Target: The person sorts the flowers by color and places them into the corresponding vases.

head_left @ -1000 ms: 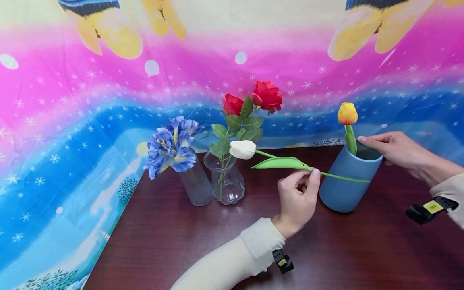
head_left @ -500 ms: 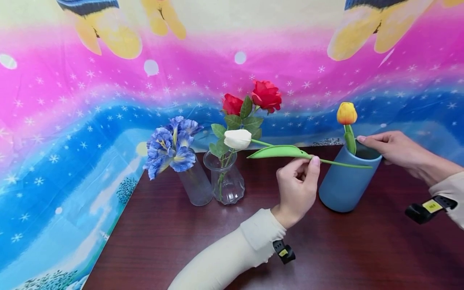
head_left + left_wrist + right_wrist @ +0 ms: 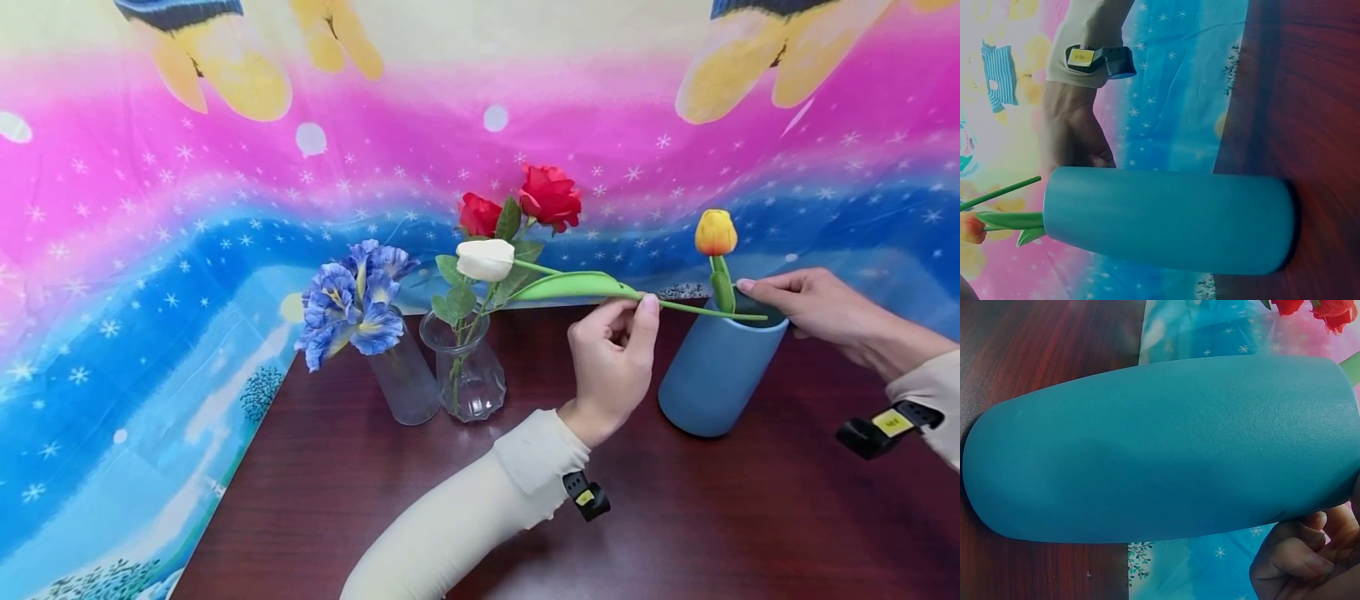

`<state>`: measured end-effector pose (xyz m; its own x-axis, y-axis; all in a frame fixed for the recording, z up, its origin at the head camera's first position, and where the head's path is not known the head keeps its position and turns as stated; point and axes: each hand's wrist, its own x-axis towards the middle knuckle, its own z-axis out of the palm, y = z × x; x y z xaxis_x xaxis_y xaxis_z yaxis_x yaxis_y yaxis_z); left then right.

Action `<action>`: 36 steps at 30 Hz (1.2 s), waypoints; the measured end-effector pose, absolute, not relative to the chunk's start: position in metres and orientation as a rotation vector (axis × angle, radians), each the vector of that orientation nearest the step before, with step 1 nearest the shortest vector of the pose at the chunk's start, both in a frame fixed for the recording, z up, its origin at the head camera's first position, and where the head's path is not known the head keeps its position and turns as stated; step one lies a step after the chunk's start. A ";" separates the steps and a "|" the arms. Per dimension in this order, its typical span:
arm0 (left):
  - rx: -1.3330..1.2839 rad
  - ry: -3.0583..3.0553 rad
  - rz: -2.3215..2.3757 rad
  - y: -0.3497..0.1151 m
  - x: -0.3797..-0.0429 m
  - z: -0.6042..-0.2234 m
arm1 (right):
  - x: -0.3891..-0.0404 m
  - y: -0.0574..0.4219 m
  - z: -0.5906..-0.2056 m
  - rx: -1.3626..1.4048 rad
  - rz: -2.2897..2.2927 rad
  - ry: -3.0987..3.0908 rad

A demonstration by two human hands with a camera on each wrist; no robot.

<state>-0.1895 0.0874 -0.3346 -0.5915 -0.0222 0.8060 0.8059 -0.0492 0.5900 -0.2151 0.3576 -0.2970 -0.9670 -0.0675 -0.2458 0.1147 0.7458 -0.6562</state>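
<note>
My left hand (image 3: 611, 358) pinches the green stem of a white tulip (image 3: 486, 260) between thumb and fingers. The flower lies nearly level, its head to the left. Its stem end (image 3: 1019, 186) overlaps the mouth of a blue vase (image 3: 712, 375) in the head view and shows just beyond the rim in the left wrist view. At that rim, my right hand (image 3: 817, 304) grips the vase, thumb over the mouth and curled fingers (image 3: 1294, 556) against the outside. A yellow-orange tulip (image 3: 715, 232) stands in the vase; its lower stem is hidden inside.
Left of the hands, red roses (image 3: 551, 198) stand in a clear glass vase (image 3: 480, 387). Beside it is a frosted vase (image 3: 408, 387) with blue flowers (image 3: 352, 304). A printed cloth backdrop (image 3: 420, 108) rises behind the dark wooden table (image 3: 315, 500).
My left hand has risen with the white tulip, bringing its stem end from in front of the vase's body up to the mouth. The right hand keeps its grip on the rim.
</note>
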 end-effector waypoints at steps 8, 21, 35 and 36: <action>-0.863 -1.689 -1.625 0.093 -0.197 -0.330 | -0.216 0.358 -0.298 0.029 -1.042 2.685; -0.923 -1.909 -1.380 0.105 -0.204 -0.322 | -0.214 0.359 -0.299 0.051 -1.034 2.695; -0.958 -2.173 -1.064 0.120 -0.200 -0.317 | -0.215 0.359 -0.299 0.027 -1.037 2.683; -0.964 -2.188 -1.065 0.121 -0.200 -0.317 | -0.216 0.359 -0.299 0.025 -1.037 2.682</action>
